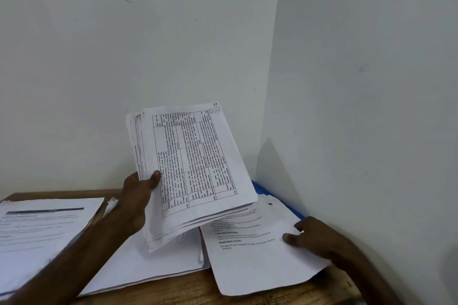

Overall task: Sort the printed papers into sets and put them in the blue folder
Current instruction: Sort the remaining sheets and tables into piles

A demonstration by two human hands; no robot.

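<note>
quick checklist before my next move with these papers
1. Left hand has a firm grip on the raised stack: ok, the thumb presses on the top page.
2. Stack edges squared: not ok, the pages are fanned.
3. Right hand controls the loose sheet: ok, it pinches the right edge.
4. Blue folder is open to receive papers: cannot tell, only a strip shows by the wall behind the sheet.
5. Left pile is apart from the centre pile: cannot tell, the left arm hides the gap.
</note>
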